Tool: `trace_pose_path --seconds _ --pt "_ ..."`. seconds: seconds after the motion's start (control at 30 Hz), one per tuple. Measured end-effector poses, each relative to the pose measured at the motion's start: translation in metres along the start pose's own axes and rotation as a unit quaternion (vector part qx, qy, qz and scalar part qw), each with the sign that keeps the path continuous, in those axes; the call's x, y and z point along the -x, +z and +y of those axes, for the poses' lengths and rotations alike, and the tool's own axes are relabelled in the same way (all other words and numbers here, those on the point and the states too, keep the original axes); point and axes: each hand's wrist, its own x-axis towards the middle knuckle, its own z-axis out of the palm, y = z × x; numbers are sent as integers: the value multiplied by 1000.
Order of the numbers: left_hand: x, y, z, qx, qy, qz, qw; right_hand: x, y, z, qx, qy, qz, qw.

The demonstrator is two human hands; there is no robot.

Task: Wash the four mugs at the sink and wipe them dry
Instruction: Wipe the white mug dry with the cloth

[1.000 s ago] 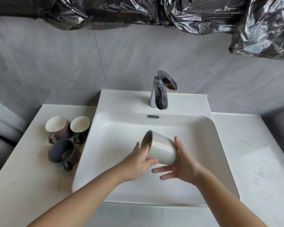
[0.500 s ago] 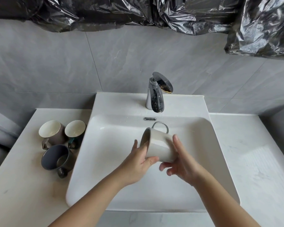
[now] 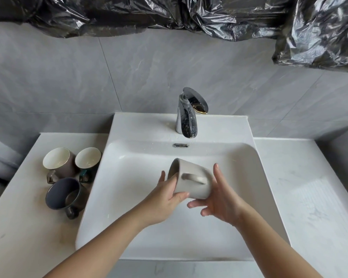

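Note:
A beige mug lies on its side in the air over the white sink, mouth to the upper left, handle facing me. My left hand grips it near the rim, thumb across the lower wall. My right hand rests against its base with thumb up and fingers spread loosely below. Three more mugs stand on the left counter: a brown one, a teal one and a dark grey one. No water runs from the tap.
The white counter stretches out right of the basin. Grey tiles rise behind the sink, and crumpled black plastic sheeting hangs along the top of the wall.
The mug has turned in my hands: its handle came up over the far side and now faces me. My right fingers, curled a moment ago, have spread out under the base.

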Motion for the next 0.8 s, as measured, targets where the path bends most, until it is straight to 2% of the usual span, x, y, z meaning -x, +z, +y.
trace_pose_path --seconds 0.03,0.1,0.17,0.27,0.33,0.37,0.43,0.5,0.57,0.63,0.67,0.73,0.8 --pt "-1 -1 0 -29 1 -18 999 -1 1 -3 -9 30 23 999" --pt "-3 -1 5 52 -26 -50 997 -7 2 0 -5 29 78 997" --pt "-3 -3 9 217 -53 -74 972 -9 2 7 37 -43 118 991" --pt "-3 -3 11 388 -87 -42 917 -7 -1 18 153 -212 119 958" --pt "-4 3 10 392 -91 -21 915 -4 0 21 207 -261 104 937" --pt "-3 5 9 368 -89 -13 925 -4 0 20 218 -253 98 938" --pt "0 7 5 305 -86 3 948 -1 -2 15 212 -188 86 955" --pt "1 7 -3 168 -59 9 984 0 -6 10 157 -96 62 981" --pt "-2 9 -10 47 -34 -4 998 -1 -4 4 130 -22 62 989" --pt "-3 11 -8 131 -52 -25 990 -7 -1 6 138 -18 107 984" --pt "-4 11 -6 192 -67 -21 979 -9 1 8 154 -50 132 978" --pt "-5 12 -5 286 -94 15 953 -11 2 14 215 -170 154 949" --pt "-5 11 -2 337 -102 25 936 -9 -2 18 269 -261 134 917"
